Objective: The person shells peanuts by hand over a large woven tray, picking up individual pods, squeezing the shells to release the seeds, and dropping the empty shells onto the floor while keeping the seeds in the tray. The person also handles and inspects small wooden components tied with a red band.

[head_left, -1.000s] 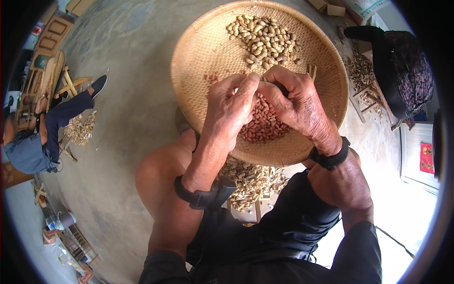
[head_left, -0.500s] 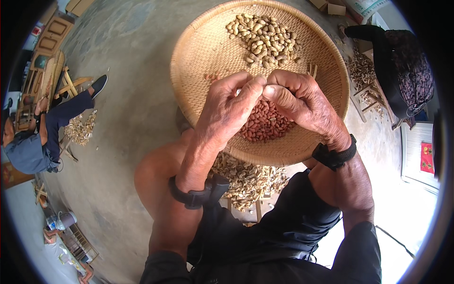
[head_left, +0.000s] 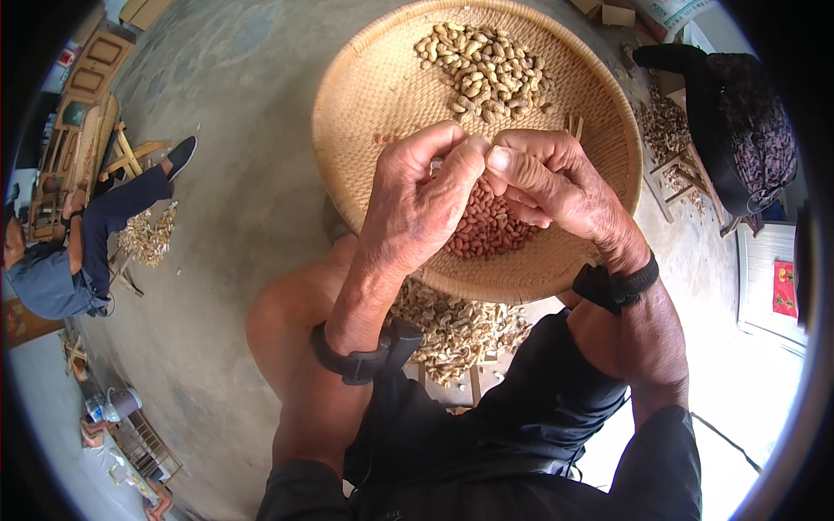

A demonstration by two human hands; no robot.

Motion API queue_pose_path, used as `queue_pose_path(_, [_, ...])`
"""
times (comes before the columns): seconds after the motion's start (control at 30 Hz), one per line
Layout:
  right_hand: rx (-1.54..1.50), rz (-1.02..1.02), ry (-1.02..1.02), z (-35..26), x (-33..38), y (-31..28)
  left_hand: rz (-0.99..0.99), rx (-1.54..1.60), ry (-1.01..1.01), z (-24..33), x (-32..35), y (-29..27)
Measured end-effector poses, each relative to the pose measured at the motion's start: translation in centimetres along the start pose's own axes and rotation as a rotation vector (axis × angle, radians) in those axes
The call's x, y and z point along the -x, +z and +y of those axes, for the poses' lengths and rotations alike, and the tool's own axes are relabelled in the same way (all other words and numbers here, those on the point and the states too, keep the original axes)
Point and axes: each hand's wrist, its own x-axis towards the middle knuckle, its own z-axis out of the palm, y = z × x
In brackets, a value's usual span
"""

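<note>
My left hand (head_left: 423, 187) and my right hand (head_left: 556, 178) meet over a round woven basket (head_left: 365, 113), thumbs and fingertips pinched together. Whatever lies between the tips is hidden by the fingers. Unshelled peanuts (head_left: 495, 74) form a pile at the basket's far side. Beneath my hands is a heap of shelled red peanut kernels (head_left: 488, 230), partly covered by them. A few more kernels (head_left: 387, 138) lie left of my left hand. Each of my wrists wears a black band.
Below the basket's near rim, empty peanut shells (head_left: 460, 334) are heaped between my knees. Seated at the left is a person (head_left: 56, 273) beside another shell pile (head_left: 146, 234). A second person (head_left: 751, 130) sits at the right near a wooden stool (head_left: 686, 182) and more shells (head_left: 665, 130).
My left hand has shifted slightly up and left. My right thumb has turned at the tips, and the lower fingers of that hand have loosened downward. The peanut piles look the same.
</note>
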Motion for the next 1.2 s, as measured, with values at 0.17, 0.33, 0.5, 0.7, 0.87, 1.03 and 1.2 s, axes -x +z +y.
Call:
queue_pose_path(0.17, [-0.222, -0.017, 0.075, 0.1, -0.1, 0.2, 0.004, 0.063, 0.041, -0.2, 0.1, 0.1])
queue_pose_path(0.33, [-0.308, 0.052, 0.041, 0.5, -0.2, 1.0, 0.014, 0.119, 0.089, -1.0, 0.0, 0.4])
queue_pose_path(0.5, [-0.339, 0.172, 0.080, 0.4, -0.3, 1.8, 0.061, 0.150, 0.092, -1.3, 0.2, 0.9])
queue_pose_path(0.7, [-0.386, 0.257, 0.109, 0.7, -0.3, 2.2, 0.115, 0.087, 0.122, -0.7, 0.4, 1.8])
queue_pose_path(0.87, [-0.439, 0.255, 0.139, -0.1, -0.3, 1.8, 0.155, 0.027, 0.242, -0.3, 0.6, 2.3])
queue_pose_path(1.03, [-0.322, 0.201, 0.102, 0.2, -0.2, 0.9, 0.142, -0.002, 0.243, -0.1, 0.6, 2.1])
queue_pose_path(1.2, [-0.210, 0.210, 0.064, -0.1, 0.1, 0.8, 0.131, -0.101, 0.329, 0.2, 0.5, 2.0])
